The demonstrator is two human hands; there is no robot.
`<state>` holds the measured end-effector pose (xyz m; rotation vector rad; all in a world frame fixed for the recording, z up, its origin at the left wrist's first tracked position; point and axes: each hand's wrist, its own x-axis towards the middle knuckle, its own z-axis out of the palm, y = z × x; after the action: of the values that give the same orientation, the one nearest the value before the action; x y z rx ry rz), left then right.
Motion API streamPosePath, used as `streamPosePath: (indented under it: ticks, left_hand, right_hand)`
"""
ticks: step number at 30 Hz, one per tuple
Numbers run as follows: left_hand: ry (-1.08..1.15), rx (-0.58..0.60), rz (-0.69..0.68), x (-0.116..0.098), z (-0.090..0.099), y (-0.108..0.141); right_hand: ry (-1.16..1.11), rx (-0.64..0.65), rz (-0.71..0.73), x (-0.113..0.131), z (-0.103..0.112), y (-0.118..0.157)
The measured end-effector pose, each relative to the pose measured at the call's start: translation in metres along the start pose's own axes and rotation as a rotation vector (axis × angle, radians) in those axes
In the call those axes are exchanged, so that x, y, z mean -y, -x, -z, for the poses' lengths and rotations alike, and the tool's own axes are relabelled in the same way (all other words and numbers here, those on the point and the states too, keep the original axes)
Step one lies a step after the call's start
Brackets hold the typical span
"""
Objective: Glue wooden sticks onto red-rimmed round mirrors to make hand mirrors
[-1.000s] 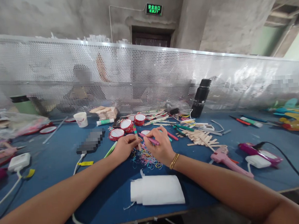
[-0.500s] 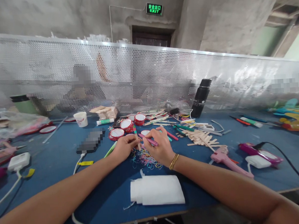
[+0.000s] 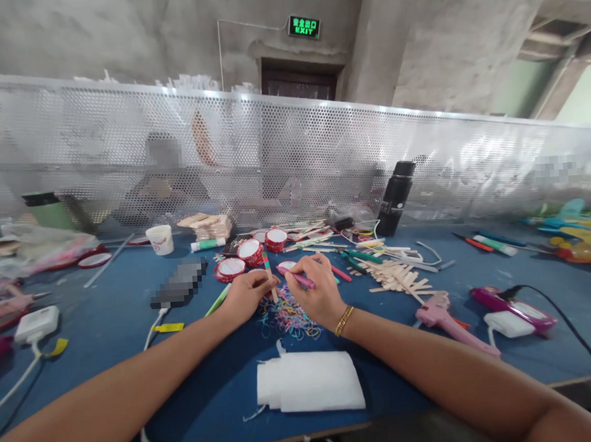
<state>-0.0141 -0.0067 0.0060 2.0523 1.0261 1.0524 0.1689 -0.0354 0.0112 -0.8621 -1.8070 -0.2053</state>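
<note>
A wooden stick point(image 3: 267, 268) with coloured bands at its top stands upright, pinched in my left hand point(image 3: 246, 294). Close on its right, my right hand point(image 3: 318, 289) has its fingers wrapped round a purple pen point(image 3: 302, 279). A gold bracelet point(image 3: 344, 320) circles my right wrist. Under and between the hands lies a pile of coloured rubber bands point(image 3: 292, 318) on the blue table point(image 3: 205, 386). Nearer to me rests a folded white cloth point(image 3: 315, 381).
Red tape rolls point(image 3: 250, 250) and banded sticks lie behind my hands. Plain sticks point(image 3: 399, 275), a pink glue gun point(image 3: 446, 322) and a black bottle point(image 3: 397, 198) are to the right; a phone point(image 3: 179, 283) and paper cup point(image 3: 160, 240) are left.
The stick's top shows a further coloured band, and the purple pen has shifted slightly away from the stick. Both hands keep their holds. The whole view has tilted up a little.
</note>
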Motion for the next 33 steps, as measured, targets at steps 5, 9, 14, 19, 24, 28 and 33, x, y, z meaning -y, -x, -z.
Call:
streamPosePath:
  ticks: [5, 9, 14, 19, 24, 28, 33]
  left_hand:
    - [0.011, 0.003, 0.026, -0.0017, 0.0004, 0.0008]
    - [-0.005, 0.010, 0.049, -0.0003, 0.0010, 0.0010]
    - [-0.028, 0.045, 0.086, -0.0016, 0.0004, 0.0011]
    - [-0.015, 0.062, 0.124, -0.0006, -0.0015, -0.0003]
    - [0.023, 0.088, 0.117, -0.0007, -0.0028, -0.0012]
    - [0.040, 0.109, 0.143, -0.0005, -0.0034, -0.0011]
    - [0.035, 0.102, 0.142, 0.0034, -0.0036, -0.0016]
  right_hand:
    - [-0.011, 0.023, -0.001, -0.0001, 0.0006, 0.0000]
    - [-0.024, 0.087, 0.025, -0.0007, 0.0008, 0.0003]
    - [-0.022, 0.074, 0.022, -0.0045, 0.0011, -0.0004]
    - [-0.019, 0.063, 0.010, -0.0087, 0.0008, 0.0007]
    - [-0.043, 0.021, 0.008, -0.0083, -0.0005, 0.0006]
    - [-0.039, 0.010, 0.024, -0.0076, -0.0013, 0.0013]
    - [-0.058, 0.062, 0.054, -0.0070, -0.0014, 0.0036]
